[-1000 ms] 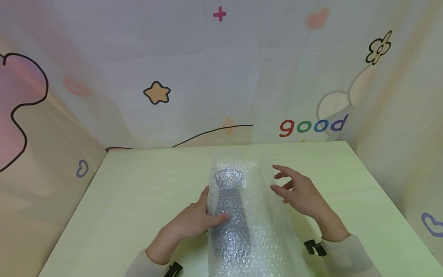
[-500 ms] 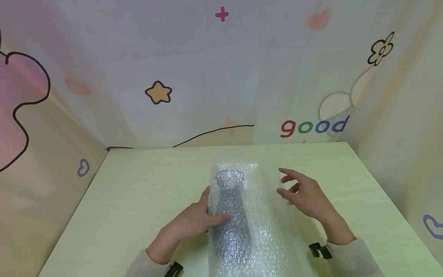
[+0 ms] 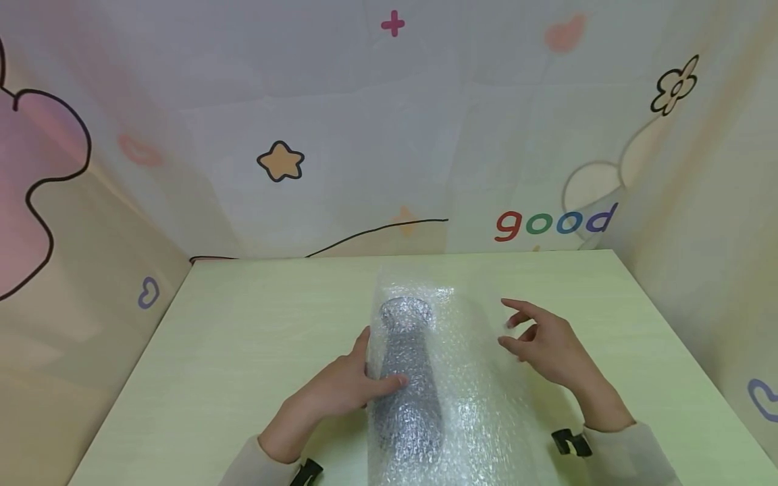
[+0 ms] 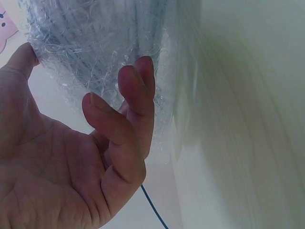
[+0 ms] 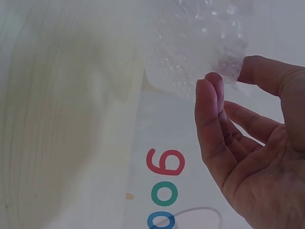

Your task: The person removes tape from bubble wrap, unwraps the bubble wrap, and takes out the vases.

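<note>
A dark vase-shaped object (image 3: 408, 351) with a flared rim, narrow neck and wider body shows through bubble wrap (image 3: 474, 391). Its lower end runs past the frame's bottom edge. My left hand (image 3: 343, 386) holds it by its left side, thumb across the front and the other fingers mostly hidden behind. In the left wrist view, those fingers (image 4: 136, 90) curl at the wrapped, ribbed-looking surface. To the right, my right hand (image 3: 550, 347) pinches the edge of the wrap's loose flap. In the right wrist view, thumb and fingertips meet the flap's corner (image 5: 224, 62).
Beneath lies a pale yellow-green table (image 3: 273, 304). A printed curtain (image 3: 352, 135) closes off the back and both sides. Black clips (image 3: 571, 443) show at both sleeve cuffs.
My right hand has moved right and slightly toward me, and the flap of bubble wrap has spread rightward with it. The left hand keeps its hold on the wrapped object. The view has shifted slightly.
</note>
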Motion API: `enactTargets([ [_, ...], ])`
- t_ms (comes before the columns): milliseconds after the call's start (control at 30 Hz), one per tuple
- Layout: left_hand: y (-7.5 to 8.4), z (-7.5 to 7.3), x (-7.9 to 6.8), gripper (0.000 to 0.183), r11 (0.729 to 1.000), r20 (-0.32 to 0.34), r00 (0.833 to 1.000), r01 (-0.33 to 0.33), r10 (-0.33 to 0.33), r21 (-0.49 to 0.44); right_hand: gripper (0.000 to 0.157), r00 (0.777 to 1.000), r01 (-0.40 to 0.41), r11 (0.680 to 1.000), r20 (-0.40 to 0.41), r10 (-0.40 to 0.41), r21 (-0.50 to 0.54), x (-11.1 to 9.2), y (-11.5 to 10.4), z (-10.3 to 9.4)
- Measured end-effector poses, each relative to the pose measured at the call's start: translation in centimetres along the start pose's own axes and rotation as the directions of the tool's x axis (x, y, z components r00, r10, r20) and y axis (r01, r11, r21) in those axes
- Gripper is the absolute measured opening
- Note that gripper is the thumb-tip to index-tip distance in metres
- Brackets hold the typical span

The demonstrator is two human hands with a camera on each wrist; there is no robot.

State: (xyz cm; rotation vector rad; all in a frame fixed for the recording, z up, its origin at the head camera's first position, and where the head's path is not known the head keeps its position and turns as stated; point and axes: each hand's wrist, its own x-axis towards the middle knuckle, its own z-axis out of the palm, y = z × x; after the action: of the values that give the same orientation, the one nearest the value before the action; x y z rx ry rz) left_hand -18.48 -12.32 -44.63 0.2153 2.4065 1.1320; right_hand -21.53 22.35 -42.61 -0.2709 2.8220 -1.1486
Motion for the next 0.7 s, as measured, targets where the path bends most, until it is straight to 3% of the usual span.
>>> enactTargets([
  [700, 0.0, 0.0, 0.1, 0.124, 1.000, 0.004, 1.000, 0.006, -0.006, 0.003, 0.070, 0.999, -0.048, 0.999, 0.021, 0.048, -0.011, -0.1, 1.4, -0.3],
])
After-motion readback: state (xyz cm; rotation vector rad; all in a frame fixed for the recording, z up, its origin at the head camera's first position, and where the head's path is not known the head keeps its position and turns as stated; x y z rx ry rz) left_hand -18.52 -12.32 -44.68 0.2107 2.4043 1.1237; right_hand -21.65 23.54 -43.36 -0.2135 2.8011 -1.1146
